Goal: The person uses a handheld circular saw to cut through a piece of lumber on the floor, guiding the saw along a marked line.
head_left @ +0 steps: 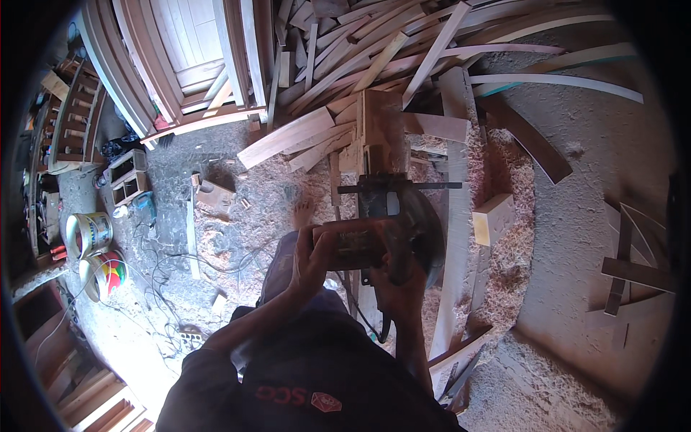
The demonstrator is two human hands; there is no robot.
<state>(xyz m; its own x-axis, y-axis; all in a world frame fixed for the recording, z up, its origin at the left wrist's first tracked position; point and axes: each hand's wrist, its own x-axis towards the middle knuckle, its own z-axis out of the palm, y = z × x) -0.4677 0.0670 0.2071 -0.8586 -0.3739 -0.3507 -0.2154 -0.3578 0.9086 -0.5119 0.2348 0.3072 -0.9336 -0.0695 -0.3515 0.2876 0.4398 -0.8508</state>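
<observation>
A dark circular saw (353, 243) sits in front of me, its round guard on the right and its flat base plate at the far side. My left hand (311, 263) is closed around the left end of the motor housing. Behind the guard, my right hand (400, 282) grips the saw's handle, and some of its fingers are hidden. Just beyond the base plate stretches a thick wooden beam (385, 122), which the saw seems to rest on. The blade is out of sight. A dark cord (351, 299) hangs from the saw.
Offcuts lie in a large heap (360, 43) at the back. Long boards (452, 288) and shavings (515, 266) run along my right, beside a rough wall. Cords and a power strip (191, 336) lie on the left floor, near two buckets (90, 234). A door frame (191, 57) leans behind.
</observation>
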